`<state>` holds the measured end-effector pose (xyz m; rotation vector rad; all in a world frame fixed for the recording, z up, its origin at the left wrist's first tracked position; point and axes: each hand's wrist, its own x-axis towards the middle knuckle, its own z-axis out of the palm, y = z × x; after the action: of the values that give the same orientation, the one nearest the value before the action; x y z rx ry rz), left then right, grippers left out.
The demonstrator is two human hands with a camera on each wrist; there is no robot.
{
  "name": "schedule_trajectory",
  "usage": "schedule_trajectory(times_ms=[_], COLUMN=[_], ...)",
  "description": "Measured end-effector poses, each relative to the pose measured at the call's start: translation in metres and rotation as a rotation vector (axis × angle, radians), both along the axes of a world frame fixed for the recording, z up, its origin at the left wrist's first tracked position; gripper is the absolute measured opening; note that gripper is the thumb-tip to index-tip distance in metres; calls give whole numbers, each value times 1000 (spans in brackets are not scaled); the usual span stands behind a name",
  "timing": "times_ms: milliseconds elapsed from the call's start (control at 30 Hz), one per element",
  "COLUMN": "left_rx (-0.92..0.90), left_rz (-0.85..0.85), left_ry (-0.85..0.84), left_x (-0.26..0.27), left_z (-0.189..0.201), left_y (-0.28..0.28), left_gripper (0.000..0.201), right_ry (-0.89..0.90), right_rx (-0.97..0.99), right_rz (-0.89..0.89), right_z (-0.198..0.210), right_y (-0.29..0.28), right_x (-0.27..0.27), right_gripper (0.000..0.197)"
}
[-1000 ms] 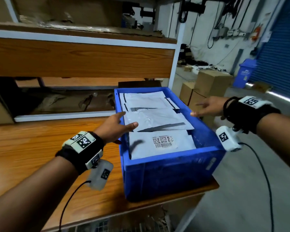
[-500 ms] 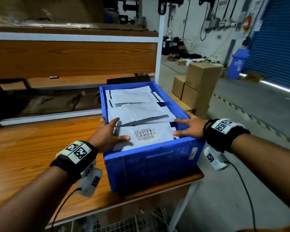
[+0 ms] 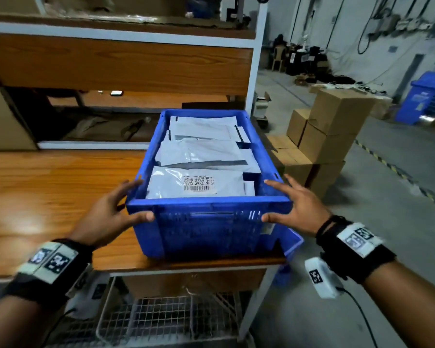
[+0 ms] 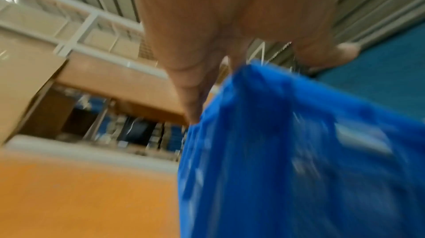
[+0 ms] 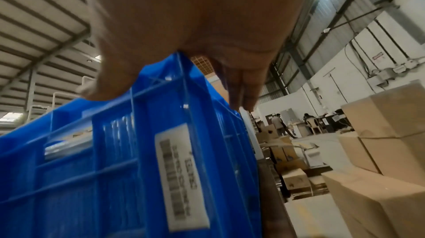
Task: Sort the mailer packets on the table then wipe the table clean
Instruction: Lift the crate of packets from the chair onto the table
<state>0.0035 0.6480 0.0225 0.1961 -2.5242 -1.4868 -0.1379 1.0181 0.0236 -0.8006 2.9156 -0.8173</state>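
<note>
We are bracing the blue crate (image 3: 211,222) of mailer packets (image 3: 199,182) at its near corners — left hand (image 3: 108,217) at nine o'clock, right hand (image 3: 299,209) at three. Both are lying released, fingers straight against the plastic — likely readying to shift it.

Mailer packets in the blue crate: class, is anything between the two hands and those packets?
Nothing covers the mailer packets. The crate is open-topped; the left hand and right hand sit at its near corners.

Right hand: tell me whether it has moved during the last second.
Yes. The right hand has come toward the person along the blue crate, from beside the middle of its right wall to its near right corner.
</note>
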Motion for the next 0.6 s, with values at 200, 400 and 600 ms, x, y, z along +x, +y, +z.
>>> schedule_trajectory(times_ms=[200,400,600], left_rx=[-102,-143,-178], left_rz=[293,297,282], left_ry=[209,264,256], left_x=[-3,19,7], left_z=[-33,-41,-45], left_y=[47,72,70], left_gripper=[73,65,66], right_ry=[155,216,171], right_rx=[-265,-337,-270], right_rz=[78,106,59], right_z=[-19,-26,-25], right_y=[1,33,39], right_x=[-2,11,9], right_gripper=[65,66,70])
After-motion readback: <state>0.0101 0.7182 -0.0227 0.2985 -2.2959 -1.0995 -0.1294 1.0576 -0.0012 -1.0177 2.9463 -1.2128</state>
